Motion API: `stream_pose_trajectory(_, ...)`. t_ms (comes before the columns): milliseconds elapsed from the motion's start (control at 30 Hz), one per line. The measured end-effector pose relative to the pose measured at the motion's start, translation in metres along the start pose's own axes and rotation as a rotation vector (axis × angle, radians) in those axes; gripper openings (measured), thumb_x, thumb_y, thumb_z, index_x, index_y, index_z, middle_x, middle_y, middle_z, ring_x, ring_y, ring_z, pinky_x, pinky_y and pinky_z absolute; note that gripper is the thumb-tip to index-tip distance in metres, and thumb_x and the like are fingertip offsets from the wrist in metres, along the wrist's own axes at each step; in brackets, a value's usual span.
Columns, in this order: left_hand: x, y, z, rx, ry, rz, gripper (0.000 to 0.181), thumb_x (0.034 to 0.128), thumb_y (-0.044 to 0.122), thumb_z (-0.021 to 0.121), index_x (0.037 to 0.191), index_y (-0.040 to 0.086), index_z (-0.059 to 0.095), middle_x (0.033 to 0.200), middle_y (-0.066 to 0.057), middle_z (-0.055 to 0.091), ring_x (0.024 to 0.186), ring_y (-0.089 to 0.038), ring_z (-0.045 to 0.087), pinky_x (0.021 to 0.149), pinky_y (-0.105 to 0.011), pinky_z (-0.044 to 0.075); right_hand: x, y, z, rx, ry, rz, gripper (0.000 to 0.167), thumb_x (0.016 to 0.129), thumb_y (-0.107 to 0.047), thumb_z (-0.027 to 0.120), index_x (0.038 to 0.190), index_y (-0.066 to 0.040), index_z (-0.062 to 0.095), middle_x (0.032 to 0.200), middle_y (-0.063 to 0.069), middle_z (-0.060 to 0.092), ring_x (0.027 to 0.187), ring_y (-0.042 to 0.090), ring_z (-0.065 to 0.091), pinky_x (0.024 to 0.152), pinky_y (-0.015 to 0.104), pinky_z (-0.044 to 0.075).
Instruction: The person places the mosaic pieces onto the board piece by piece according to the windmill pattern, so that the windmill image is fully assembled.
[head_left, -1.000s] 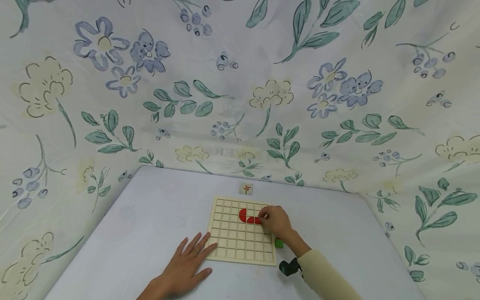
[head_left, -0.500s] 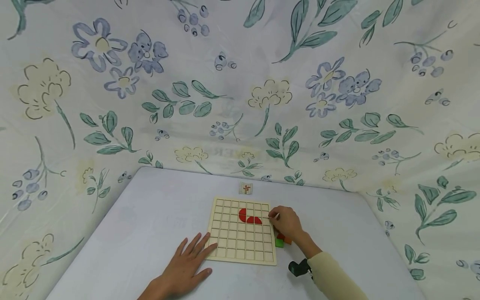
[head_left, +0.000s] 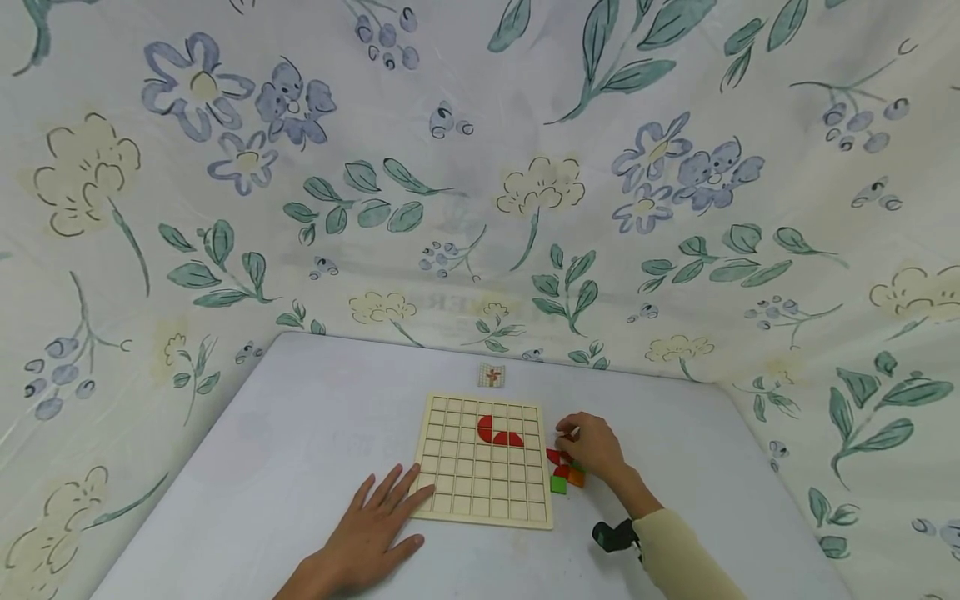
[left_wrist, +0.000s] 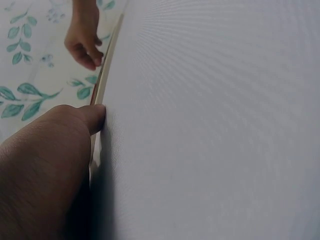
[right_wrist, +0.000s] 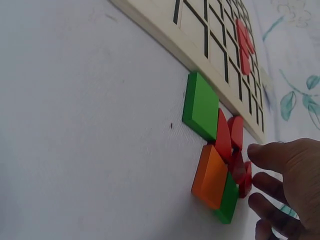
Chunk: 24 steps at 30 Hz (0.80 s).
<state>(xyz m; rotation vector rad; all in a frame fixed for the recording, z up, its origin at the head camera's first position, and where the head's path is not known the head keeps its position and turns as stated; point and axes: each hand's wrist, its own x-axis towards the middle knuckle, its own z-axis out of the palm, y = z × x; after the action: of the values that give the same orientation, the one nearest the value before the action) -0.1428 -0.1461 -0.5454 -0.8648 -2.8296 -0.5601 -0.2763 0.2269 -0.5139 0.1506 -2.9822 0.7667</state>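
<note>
A wooden grid board (head_left: 480,492) lies on the table with red pieces (head_left: 508,439) in its upper cells. My left hand (head_left: 372,529) rests with spread fingers on the board's lower left edge. Just right of the board is a small heap: a green block (right_wrist: 201,107), an orange block (right_wrist: 210,177), another green block and several red pieces (right_wrist: 223,135). Beside the heap's far end is my right hand (head_left: 592,446), fingers bent loosely; in the right wrist view a gap shows between thumb and fingers, with nothing held and red pieces close to the fingertips.
A small card (head_left: 492,376) with a red and orange figure on a grid lies behind the board. The white table (head_left: 315,400) meets a flower-patterned cloth (head_left: 450,233) at the back and sides. A dark device (head_left: 613,536) is at the right wrist.
My right hand has moved right, off the board to the heap. The red pieces under it on the board and the heap have come into sight. My left hand has stayed in place.
</note>
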Motion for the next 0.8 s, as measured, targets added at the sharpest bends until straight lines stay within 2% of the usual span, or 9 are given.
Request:
stream_pose_trajectory(200, 0.000, -0.001, 0.003, -0.001, 0.040, 0.018, 0.059, 0.0985, 0.048, 0.051, 0.149, 0.019, 0.045, 0.158, -0.012, 0.029, 0.144, -0.038, 0.024, 0.109, -0.061, 0.013, -0.005, 0.004, -0.009, -0.017, -0.031, 0.004, 0.021, 0.081, -0.018, 0.081, 0.099, -0.009, 0.074, 0.085, 0.000, 0.060, 0.076, 0.017, 0.053, 0.066, 0.030, 0.051)
stream_pose_trajectory(333, -0.001, -0.003, 0.009, 0.025, 0.080, 0.031, 0.059, 0.0986, 0.050, 0.050, 0.149, 0.021, 0.043, 0.159, -0.010, 0.029, 0.144, -0.035, 0.024, 0.113, -0.053, 0.005, -0.008, 0.008, -0.013, -0.029, -0.032, -0.003, 0.021, 0.081, -0.019, 0.080, 0.097, -0.007, 0.074, 0.084, 0.001, 0.059, 0.077, 0.019, 0.054, 0.068, 0.033, 0.052)
stream_pose_trajectory(467, -0.001, -0.006, 0.013, 0.045, 0.089, 0.034, 0.059, 0.0986, 0.052, 0.049, 0.150, 0.023, 0.043, 0.159, -0.008, 0.029, 0.144, -0.034, 0.024, 0.115, -0.048, 0.000, -0.009, 0.017, -0.013, -0.025, -0.033, 0.001, 0.019, 0.082, -0.019, 0.080, 0.095, -0.008, 0.074, 0.084, 0.000, 0.060, 0.077, 0.018, 0.054, 0.067, 0.033, 0.051)
stream_pose_trajectory(567, 0.000, -0.004, 0.009, 0.015, 0.043, 0.011, 0.059, 0.0985, 0.051, 0.050, 0.150, 0.022, 0.043, 0.160, -0.008, 0.027, 0.145, -0.035, 0.022, 0.114, -0.054, 0.004, -0.007, 0.022, -0.012, -0.010, -0.047, 0.013, 0.018, 0.082, -0.019, 0.080, 0.094, -0.008, 0.072, 0.081, 0.000, 0.059, 0.075, 0.017, 0.053, 0.066, 0.031, 0.050)
stream_pose_trajectory(700, 0.001, -0.002, 0.003, -0.018, 0.011, -0.003, 0.059, 0.0987, 0.049, 0.051, 0.150, 0.019, 0.043, 0.160, -0.010, 0.027, 0.145, -0.037, 0.021, 0.111, -0.059, 0.009, -0.005, 0.022, -0.012, 0.017, -0.061, 0.033, 0.017, 0.082, -0.016, 0.080, 0.091, -0.008, 0.068, 0.079, 0.000, 0.059, 0.073, 0.017, 0.053, 0.067, 0.031, 0.051)
stream_pose_trajectory(800, 0.000, -0.002, 0.006, -0.010, 0.043, 0.015, 0.058, 0.0986, 0.048, 0.051, 0.149, 0.019, 0.044, 0.159, -0.011, 0.029, 0.144, -0.037, 0.024, 0.111, -0.060, 0.011, -0.005, 0.020, -0.011, 0.039, -0.058, 0.028, 0.016, 0.082, -0.012, 0.080, 0.090, -0.009, 0.067, 0.077, -0.001, 0.060, 0.072, 0.017, 0.054, 0.068, 0.032, 0.053)
